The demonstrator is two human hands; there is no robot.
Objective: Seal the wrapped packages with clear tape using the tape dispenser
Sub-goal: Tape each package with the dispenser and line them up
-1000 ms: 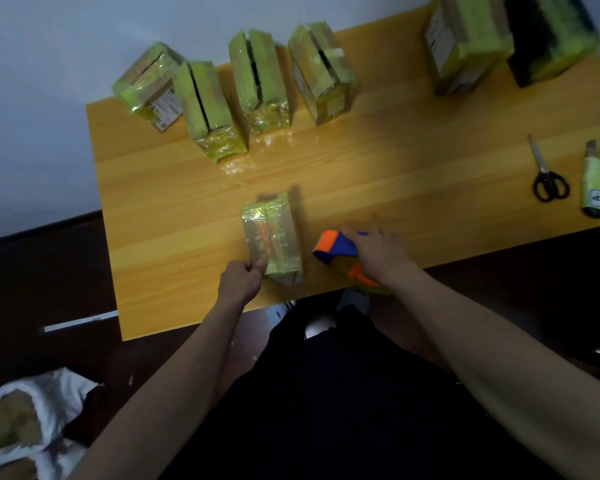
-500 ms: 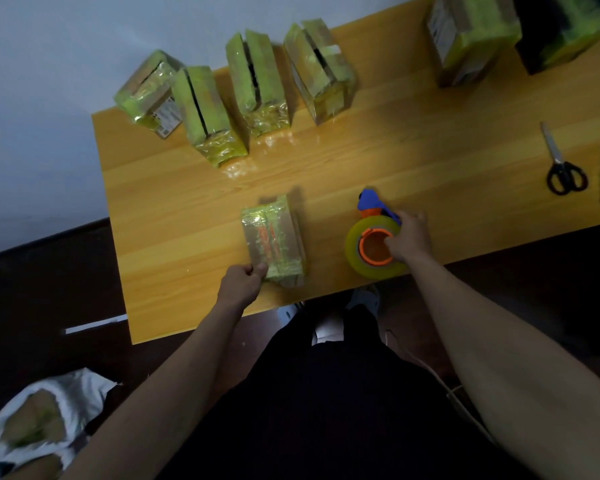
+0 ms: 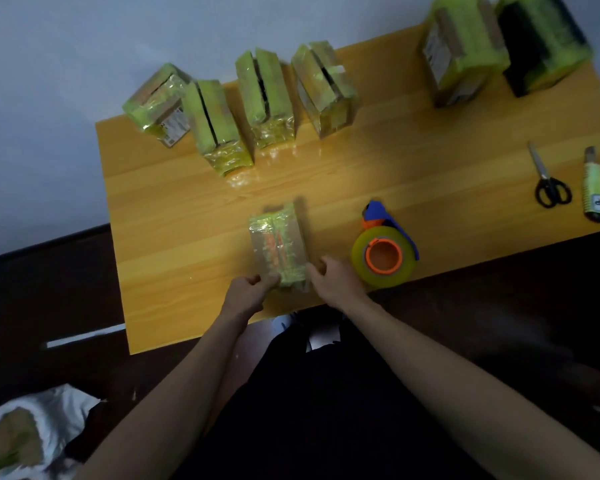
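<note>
A small package (image 3: 277, 247) wrapped in clear film, with a yellow-green and orange band, stands near the front edge of the wooden table (image 3: 174, 237). My left hand (image 3: 246, 295) grips its near left corner. My right hand (image 3: 333, 278) holds its near right corner. The tape dispenser (image 3: 383, 252), blue and orange with a roll of clear tape, lies on the table just right of my right hand, with nothing holding it.
Several wrapped packages (image 3: 264, 98) stand in a row along the back of the table, two larger ones (image 3: 461, 46) at the back right. Scissors (image 3: 548, 181) and a utility knife (image 3: 594, 188) lie at the right edge. A white bag (image 3: 25, 434) lies on the dark floor.
My right hand set the tape dispenser down on the table, let go of it and moved left to the package. My left hand stayed on the package.
</note>
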